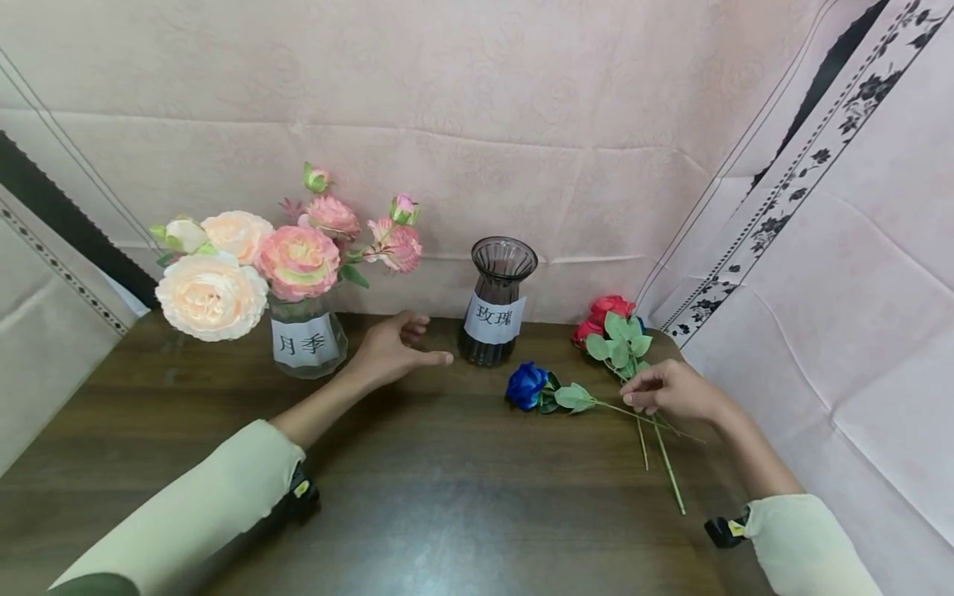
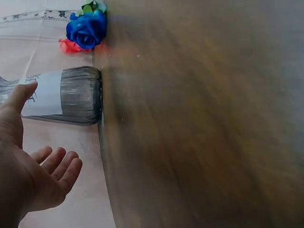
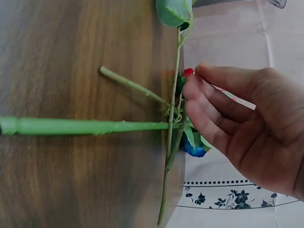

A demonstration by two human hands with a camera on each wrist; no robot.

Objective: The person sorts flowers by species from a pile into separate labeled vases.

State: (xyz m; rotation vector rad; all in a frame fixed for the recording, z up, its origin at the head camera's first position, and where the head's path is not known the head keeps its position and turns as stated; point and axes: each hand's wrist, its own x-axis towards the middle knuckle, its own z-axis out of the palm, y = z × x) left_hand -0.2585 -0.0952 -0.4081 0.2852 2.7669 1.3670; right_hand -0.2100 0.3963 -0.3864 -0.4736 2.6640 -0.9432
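My left hand (image 1: 391,352) is spread between two vases, its thumb toward the dark ribbed glass vase (image 1: 486,351) with a white paper label. In the left wrist view that vase (image 2: 80,97) lies beyond the thumb, and the palm holds nothing. My right hand (image 1: 674,389) hovers at the crossed flower stems, fingers loosely bent. A blue rose (image 1: 526,386) lies on the table, its stem running under that hand. In the right wrist view the fingertips (image 3: 191,90) are right beside the stems (image 3: 174,99), with thumb and fingers apart. Red roses (image 1: 613,308) lie behind.
At the left a clear glass vase (image 1: 337,338) with a label holds pink and cream flowers (image 1: 298,261). Part of another blue flower (image 3: 194,149) shows behind the stems. A patterned cloth (image 1: 447,165) hangs behind the brown wooden table (image 1: 417,497).
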